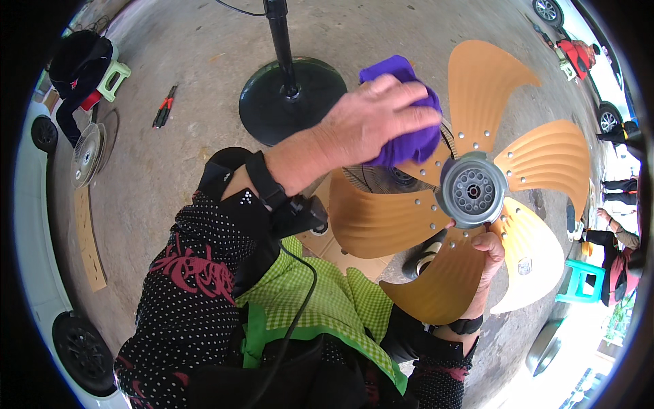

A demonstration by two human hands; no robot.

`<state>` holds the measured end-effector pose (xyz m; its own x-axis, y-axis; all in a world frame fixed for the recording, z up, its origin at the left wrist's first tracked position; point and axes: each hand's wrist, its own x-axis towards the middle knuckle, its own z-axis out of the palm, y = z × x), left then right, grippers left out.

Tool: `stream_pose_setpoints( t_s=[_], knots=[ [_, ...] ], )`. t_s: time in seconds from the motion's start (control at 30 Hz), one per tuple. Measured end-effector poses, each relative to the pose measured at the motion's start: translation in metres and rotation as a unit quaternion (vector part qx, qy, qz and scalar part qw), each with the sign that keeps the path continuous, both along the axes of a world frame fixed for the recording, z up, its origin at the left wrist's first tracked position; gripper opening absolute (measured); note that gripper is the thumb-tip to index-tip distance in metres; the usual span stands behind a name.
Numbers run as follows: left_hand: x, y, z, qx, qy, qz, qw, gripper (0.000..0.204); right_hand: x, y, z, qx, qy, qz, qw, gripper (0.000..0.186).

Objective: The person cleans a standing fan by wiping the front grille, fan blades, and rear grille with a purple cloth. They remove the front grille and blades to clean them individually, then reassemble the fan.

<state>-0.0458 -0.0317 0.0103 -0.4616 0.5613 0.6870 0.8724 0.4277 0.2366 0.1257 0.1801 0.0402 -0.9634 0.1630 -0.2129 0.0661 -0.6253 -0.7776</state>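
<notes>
My left hand point(364, 123) has its fingers bent over a bunched purple cloth point(409, 146), pressed at an upper-left blade of an orange five-bladed fan point(548, 160) with a grey hub point(471, 191). The blade under the cloth is mostly hidden. My right hand point(487, 252) grips the fan from below, thumb on a lower blade just under the hub, its other fingers mostly hidden behind it. A wire fan guard point(364, 180) shows behind the blades, above a piece of cardboard point(357, 266).
A black stand point(266, 105) rises ahead; red-handled pliers point(165, 108) lie left of it. Wire guards point(88, 153), a plank point(88, 235), a seated person point(75, 75) and a car point(41, 218) are at left. At right are people point(616, 266), a teal stool point(579, 279) and cars point(565, 20).
</notes>
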Motion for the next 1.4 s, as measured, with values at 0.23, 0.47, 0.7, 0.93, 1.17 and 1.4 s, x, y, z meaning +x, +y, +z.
stream_pose_setpoints(
  t_s=[0.23,0.47,0.7,0.93,1.17,1.4],
  knots=[
    [-0.032,-0.022,-0.007,-0.049,0.025,0.172,0.984,0.037,0.012,-0.001,-0.003,-0.002,-0.012,0.029,0.999,0.038],
    [-0.06,-0.043,0.008,0.143,-0.028,0.183,0.972,0.025,0.018,0.017,0.009,0.017,-0.144,0.056,0.988,0.022],
    [-0.041,-0.03,0.029,0.532,-0.251,-0.217,0.779,0.051,0.006,0.008,-0.011,0.039,-0.13,0.104,0.985,0.038],
    [-0.024,-0.012,0.008,0.066,-0.056,0.067,0.994,0.065,0.003,0.005,-0.026,0.05,-0.061,0.161,0.984,0.062],
    [-0.004,-0.003,-0.003,0.101,-0.05,-0.01,0.994,0.062,0.018,0.015,-0.034,0.044,-0.174,0.1,0.979,0.048],
    [0.041,0.015,-0.005,0.102,-0.2,-0.162,0.961,0.048,0.009,0.014,-0.04,0.014,-0.131,0.07,0.989,0.036]
  ],
)
